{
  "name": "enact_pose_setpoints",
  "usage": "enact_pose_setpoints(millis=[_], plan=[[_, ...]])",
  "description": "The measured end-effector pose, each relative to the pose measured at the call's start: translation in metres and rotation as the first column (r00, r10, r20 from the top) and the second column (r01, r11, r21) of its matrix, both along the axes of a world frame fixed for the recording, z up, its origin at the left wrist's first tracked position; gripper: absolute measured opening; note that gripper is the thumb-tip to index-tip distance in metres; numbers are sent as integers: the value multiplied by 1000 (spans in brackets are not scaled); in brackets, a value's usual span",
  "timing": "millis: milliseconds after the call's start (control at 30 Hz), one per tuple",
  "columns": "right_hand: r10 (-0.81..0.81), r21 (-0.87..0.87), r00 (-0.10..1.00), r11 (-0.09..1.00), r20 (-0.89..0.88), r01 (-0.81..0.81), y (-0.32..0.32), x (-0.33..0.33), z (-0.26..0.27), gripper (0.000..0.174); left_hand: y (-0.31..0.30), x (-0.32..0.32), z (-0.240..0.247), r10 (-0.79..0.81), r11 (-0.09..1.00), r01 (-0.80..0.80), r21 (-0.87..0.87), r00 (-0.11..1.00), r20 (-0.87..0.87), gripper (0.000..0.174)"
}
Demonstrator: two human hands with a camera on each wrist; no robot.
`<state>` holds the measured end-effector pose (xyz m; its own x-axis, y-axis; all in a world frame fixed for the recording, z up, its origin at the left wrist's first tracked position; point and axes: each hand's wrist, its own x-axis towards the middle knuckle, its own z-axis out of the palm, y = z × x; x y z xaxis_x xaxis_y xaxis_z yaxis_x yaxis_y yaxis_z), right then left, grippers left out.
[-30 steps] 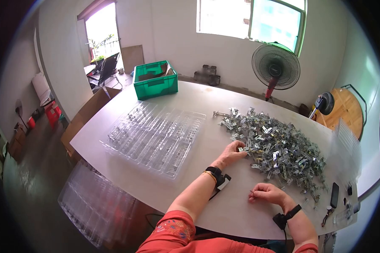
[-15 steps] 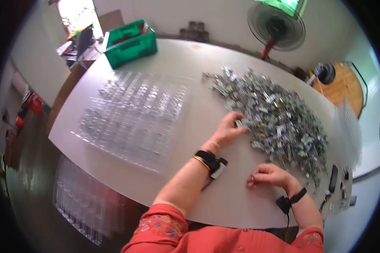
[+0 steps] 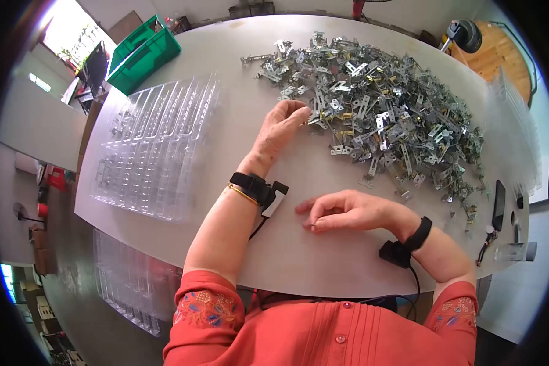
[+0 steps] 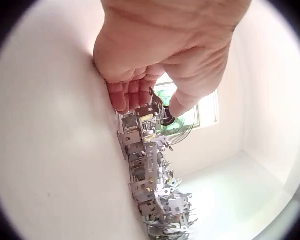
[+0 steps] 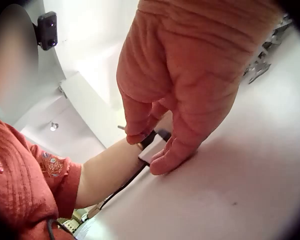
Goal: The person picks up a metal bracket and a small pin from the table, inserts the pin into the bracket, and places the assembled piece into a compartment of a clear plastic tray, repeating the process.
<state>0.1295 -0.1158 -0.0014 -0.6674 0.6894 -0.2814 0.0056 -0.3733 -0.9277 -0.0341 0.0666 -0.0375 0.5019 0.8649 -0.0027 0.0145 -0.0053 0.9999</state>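
Observation:
A heap of small metal brackets (image 3: 378,116) (image 4: 157,175) lies on the table. At the heap's near left edge is the left hand (image 3: 277,131) (image 4: 165,50), its thumb apart from its bent fingers in the left wrist view. A bracket (image 4: 149,111) stands between them against the fingertips; the far side of the fingers is hidden. Nearer the body, above the bare tabletop, the right hand (image 3: 354,210) (image 5: 185,75) pinches a small thin piece (image 5: 122,127) whose end sticks out at the fingertips.
Clear plastic trays (image 3: 155,143) lie left on the table, a green crate (image 3: 143,55) behind them. More clear trays (image 3: 125,277) are below the table's left edge. At the right are upright clear sheets (image 3: 512,122), a black phone-like object (image 3: 499,204) and a clear bottle (image 3: 512,252).
The head view has tilted down and shifted, so the table appears higher. The right hand has moved left towards the left forearm, its lower fingers more spread. The left hand stays at the heap's edge.

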Motion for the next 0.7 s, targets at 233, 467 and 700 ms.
enact_pose_setpoints(millis=[233,467,700], plan=[[118,132,990,986,-82,-106,4,-50,-19,22,25,9,19,161,930,-115,-348,981,105,19],[170,-35,903,979,-396,-200,-1,-80,-38,21,30,15,18,265,891,-230,-392,964,36,18],[53,-209,815,955,-577,-210,-6,-69,-19,18,32,17,20,221,892,-229,-389,973,-67,19]])
